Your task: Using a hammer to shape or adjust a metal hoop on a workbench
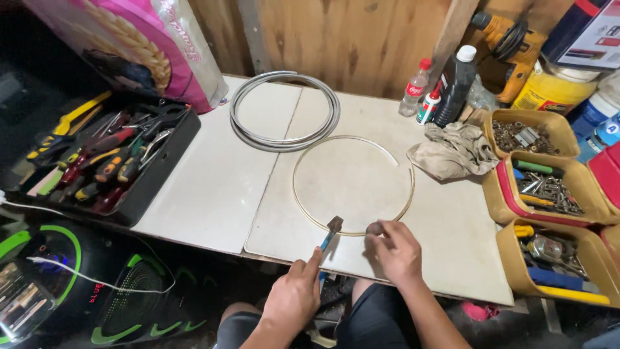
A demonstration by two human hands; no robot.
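My left hand [294, 294] covers most of the blue handle of the small hammer [334, 226], so I cannot see how far it runs. Under my right hand [395, 249] the fingertips hide whatever they pinch against the thin hoop [352, 184]. The screws in the yellow bins [584, 194] are too small to sort, and the last bins are cut by the right edge.

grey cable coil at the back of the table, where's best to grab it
Probably the near arc of the grey cable coil, from above: it lies flat on the white table, that side faces you, and the open centre lets fingers hook under.
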